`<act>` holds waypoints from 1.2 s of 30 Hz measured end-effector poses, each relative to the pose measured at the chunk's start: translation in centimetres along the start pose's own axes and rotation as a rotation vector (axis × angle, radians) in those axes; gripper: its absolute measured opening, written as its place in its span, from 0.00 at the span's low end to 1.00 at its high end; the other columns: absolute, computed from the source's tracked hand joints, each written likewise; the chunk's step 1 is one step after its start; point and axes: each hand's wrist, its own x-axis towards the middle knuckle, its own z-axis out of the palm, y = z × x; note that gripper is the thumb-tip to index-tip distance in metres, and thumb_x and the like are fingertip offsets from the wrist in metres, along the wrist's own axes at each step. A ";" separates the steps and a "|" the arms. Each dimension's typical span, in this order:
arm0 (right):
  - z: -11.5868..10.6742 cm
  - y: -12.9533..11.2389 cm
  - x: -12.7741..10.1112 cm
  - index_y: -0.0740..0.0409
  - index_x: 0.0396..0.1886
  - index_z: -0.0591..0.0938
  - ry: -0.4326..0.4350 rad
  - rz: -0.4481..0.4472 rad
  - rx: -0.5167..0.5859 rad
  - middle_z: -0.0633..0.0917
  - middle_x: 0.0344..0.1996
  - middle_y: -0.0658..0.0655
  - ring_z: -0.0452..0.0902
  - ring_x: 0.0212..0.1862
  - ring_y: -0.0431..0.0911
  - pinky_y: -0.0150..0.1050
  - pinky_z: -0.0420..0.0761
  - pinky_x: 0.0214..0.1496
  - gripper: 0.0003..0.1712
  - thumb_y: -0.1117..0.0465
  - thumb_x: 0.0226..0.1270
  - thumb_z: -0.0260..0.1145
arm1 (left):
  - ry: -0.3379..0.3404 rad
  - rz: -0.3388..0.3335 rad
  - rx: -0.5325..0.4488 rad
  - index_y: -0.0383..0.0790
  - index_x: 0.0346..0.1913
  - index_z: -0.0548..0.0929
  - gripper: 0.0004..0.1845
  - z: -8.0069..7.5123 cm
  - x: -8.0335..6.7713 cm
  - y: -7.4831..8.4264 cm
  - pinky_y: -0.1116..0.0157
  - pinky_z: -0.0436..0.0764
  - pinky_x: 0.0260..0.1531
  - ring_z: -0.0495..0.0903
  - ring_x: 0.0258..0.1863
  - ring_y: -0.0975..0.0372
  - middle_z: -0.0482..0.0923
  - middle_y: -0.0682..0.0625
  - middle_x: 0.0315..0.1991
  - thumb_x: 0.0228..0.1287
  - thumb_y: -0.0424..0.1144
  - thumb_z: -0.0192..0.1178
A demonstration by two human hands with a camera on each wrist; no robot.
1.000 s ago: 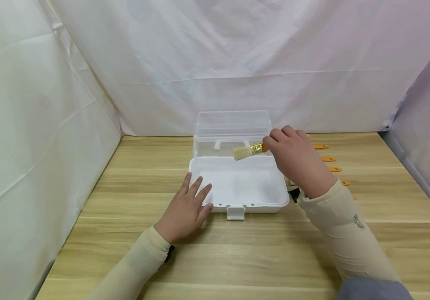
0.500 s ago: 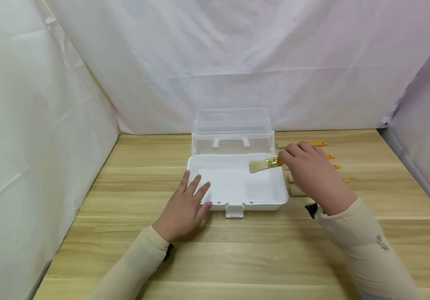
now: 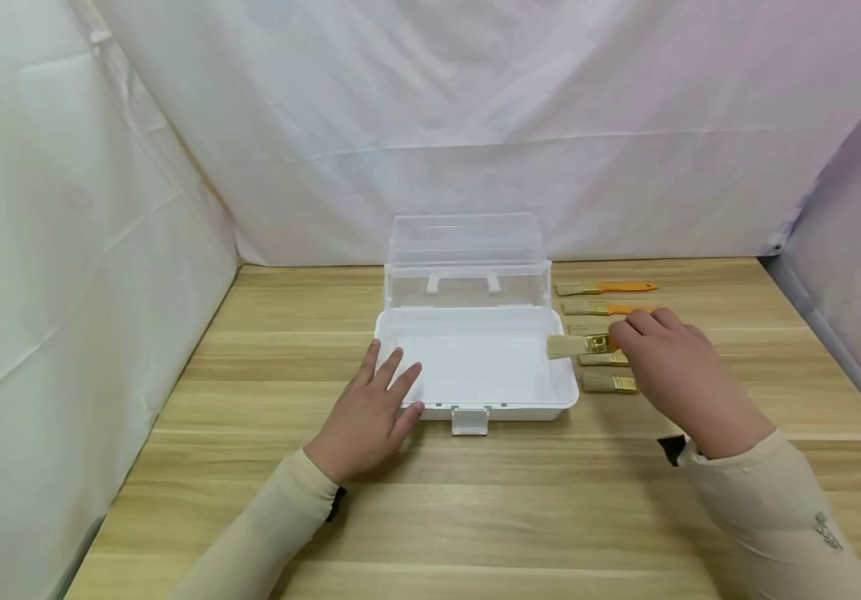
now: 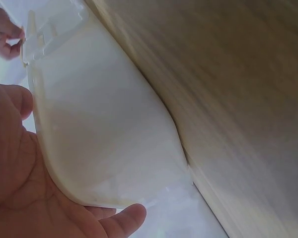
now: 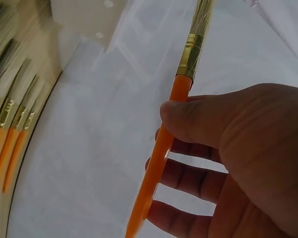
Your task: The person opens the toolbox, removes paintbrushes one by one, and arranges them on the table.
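Observation:
My right hand (image 3: 681, 379) pinches a flat paintbrush (image 3: 578, 345) by its orange handle, thumb against fingers. The brush is held level, its pale bristles pointing left and overlapping the right edge of a white plastic box (image 3: 468, 367) in the head view. In the right wrist view, the orange handle (image 5: 161, 148) runs along my fingertips. My left hand (image 3: 366, 421) rests with spread fingers on the box's front left corner. The left wrist view shows its palm along the rim (image 4: 42, 134). The box's clear lid (image 3: 468, 242) stands raised behind it.
Several more paintbrushes lie in a column right of the box, among them a far one (image 3: 625, 287) and a near one (image 3: 610, 383); my right hand hides some handles. A latch (image 3: 470, 421) hangs at the box front. White cloth (image 3: 468, 100) walls the wooden table (image 3: 460, 517).
My right hand has carried the paintbrush rightward and nearer, from above the back of the box to its right edge, beside the row of brushes. The left hand has stayed on the corner.

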 end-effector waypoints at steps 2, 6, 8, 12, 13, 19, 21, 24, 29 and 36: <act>0.4 0.7 -0.7 0.60 0.42 0.79 -0.002 0.015 0.008 0.80 0.41 0.60 0.73 0.44 0.59 0.56 0.76 0.37 0.16 0.78 0.57 0.69 | -0.001 0.003 0.000 0.34 0.68 0.74 0.28 -0.1 0.1 0.1 0.47 0.46 0.73 0.53 0.74 0.38 0.67 0.31 0.67 0.77 0.51 0.47; 1.4 2.2 -2.0 0.63 0.41 0.79 0.008 0.033 0.019 0.79 0.38 0.61 0.74 0.42 0.60 0.55 0.77 0.36 0.14 0.78 0.58 0.68 | -0.001 0.006 -0.003 0.34 0.68 0.74 0.27 -0.2 0.2 0.1 0.47 0.46 0.73 0.54 0.74 0.39 0.67 0.31 0.67 0.77 0.50 0.46; 2.0 2.8 -2.6 0.63 0.40 0.79 -0.001 0.044 0.023 0.79 0.37 0.61 0.74 0.41 0.60 0.56 0.77 0.35 0.12 0.77 0.60 0.67 | -0.002 0.004 -0.005 0.34 0.68 0.74 0.27 -0.2 0.2 0.1 0.47 0.45 0.73 0.54 0.74 0.39 0.67 0.31 0.67 0.77 0.50 0.46; 3.1 3.6 -3.8 0.64 0.39 0.78 -0.033 0.049 0.026 0.79 0.35 0.61 0.75 0.38 0.60 0.56 0.78 0.35 0.10 0.76 0.60 0.66 | -0.005 0.003 -0.010 0.34 0.68 0.73 0.28 -0.2 0.2 0.1 0.48 0.44 0.73 0.53 0.74 0.39 0.67 0.31 0.68 0.77 0.50 0.46; 3.4 3.7 -4.0 0.64 0.39 0.78 -0.037 0.047 0.026 0.79 0.34 0.60 0.75 0.37 0.59 0.56 0.78 0.33 0.10 0.76 0.60 0.66 | -0.005 0.003 -0.011 0.34 0.68 0.73 0.28 -0.2 0.1 0.1 0.48 0.43 0.73 0.53 0.74 0.39 0.67 0.31 0.68 0.77 0.50 0.46; 4.9 3.7 -5.2 0.64 0.37 0.78 -0.074 0.026 0.037 0.78 0.30 0.59 0.75 0.33 0.57 0.53 0.78 0.32 0.11 0.76 0.57 0.69 | 0.000 0.002 -0.003 0.34 0.68 0.73 0.28 0.0 0.1 0.0 0.47 0.43 0.73 0.53 0.74 0.39 0.67 0.31 0.67 0.77 0.51 0.47; 5.2 3.6 -5.6 0.64 0.38 0.78 -0.106 0.038 0.046 0.78 0.31 0.59 0.76 0.34 0.58 0.54 0.78 0.33 0.11 0.76 0.58 0.68 | -0.001 0.002 -0.003 0.34 0.68 0.73 0.28 0.1 0.0 0.0 0.47 0.44 0.73 0.52 0.74 0.39 0.67 0.31 0.68 0.77 0.51 0.47; 5.6 3.5 -6.0 0.64 0.40 0.78 -0.151 0.058 0.062 0.79 0.32 0.60 0.77 0.36 0.59 0.55 0.79 0.35 0.11 0.77 0.59 0.66 | -0.004 0.001 -0.003 0.35 0.68 0.73 0.28 0.2 0.0 0.0 0.47 0.45 0.73 0.52 0.74 0.39 0.67 0.31 0.68 0.77 0.51 0.46; 6.0 3.3 -6.1 0.62 0.39 0.79 -0.207 0.065 0.083 0.77 0.31 0.58 0.75 0.34 0.56 0.52 0.78 0.33 0.11 0.78 0.60 0.65 | -0.010 -0.011 -0.006 0.35 0.68 0.73 0.28 0.1 -0.1 0.0 0.47 0.46 0.73 0.50 0.75 0.38 0.66 0.31 0.68 0.77 0.51 0.46; 6.7 2.9 -6.0 0.59 0.37 0.79 -0.246 0.083 0.097 0.76 0.29 0.55 0.73 0.31 0.52 0.51 0.77 0.31 0.11 0.78 0.63 0.62 | -0.016 -0.013 -0.008 0.36 0.69 0.73 0.28 0.1 -0.1 0.0 0.48 0.44 0.73 0.49 0.75 0.39 0.66 0.32 0.68 0.78 0.51 0.45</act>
